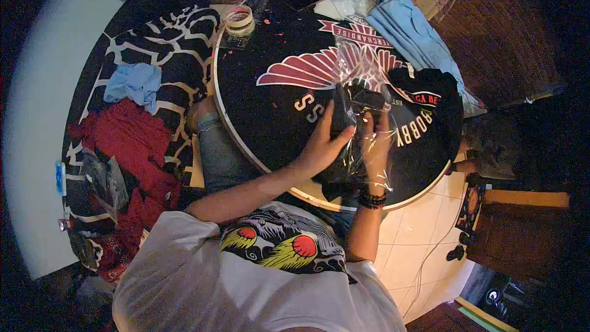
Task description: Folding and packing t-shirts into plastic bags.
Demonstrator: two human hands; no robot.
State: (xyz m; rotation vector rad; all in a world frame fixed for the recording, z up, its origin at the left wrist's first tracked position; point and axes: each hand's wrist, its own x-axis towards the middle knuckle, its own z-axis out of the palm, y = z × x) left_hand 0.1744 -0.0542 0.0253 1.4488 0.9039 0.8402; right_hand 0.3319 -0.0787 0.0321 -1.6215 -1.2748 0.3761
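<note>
A clear plastic bag (368, 147) lies over the printed round tabletop (267, 124), its film creased and glossy. My left hand (322, 145) is at the bag's left side, its thumb on the film and its forefinger stretched upward. My right hand (375, 140), with a dark beaded bracelet (371, 201) at the wrist, shows through the film. Its fingertips reach a small dark item (366, 97) under the plastic; glare hides how they hold it. Just to the right sits a black fabric item (426, 85) with a red-lettered patch.
A folded light blue garment (405, 32) and a clear packet lie along the table's far right edge. Rolls of tape (239, 17) stand at the far left rim. Left of the table are a crumpled blue cloth (133, 86) and a red garment (126, 131). A cable (426, 258) crosses the tiled floor.
</note>
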